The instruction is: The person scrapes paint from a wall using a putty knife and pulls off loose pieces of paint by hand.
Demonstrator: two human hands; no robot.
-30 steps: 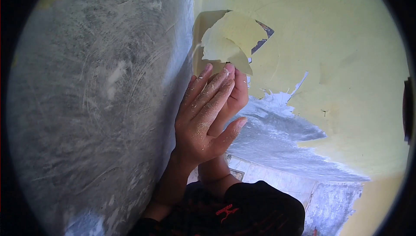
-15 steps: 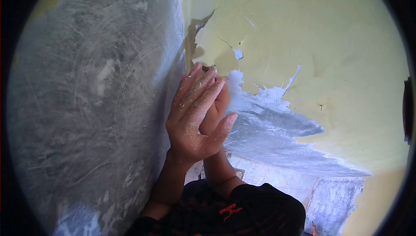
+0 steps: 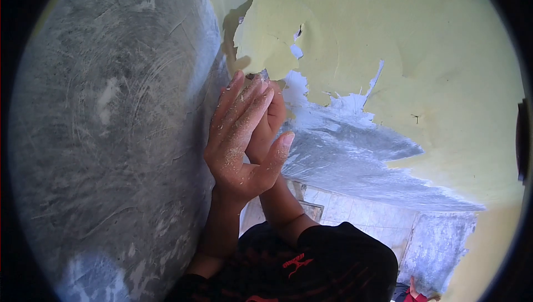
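Observation:
My left hand (image 3: 236, 135), speckled with pale dust and flakes, has its fingers stretched upward and its thumb apart. It lies over my right hand (image 3: 275, 116), which is partly hidden behind it. The right fingers are curled around what looks like a scraper (image 3: 264, 73). Only a small grey edge of it shows above the fingertips, and its handle is hidden. That edge meets the torn lower border of the yellow paint (image 3: 344, 24) near the wall corner. Under the torn border, bare grey-white plaster (image 3: 350, 141) is exposed.
A grey, scuffed wall (image 3: 122, 135) rises close on my left. Loose paint edges curl off the yellow wall at the corner. Whitish tiles (image 3: 355, 213) appear low behind my arm. At the bottom right, part of another person in red (image 3: 413, 296) shows.
Both hands appear slightly higher and further left in view, along with the wall corner. A little more of the grey edge shows above the fingertips. More of the person in red is visible.

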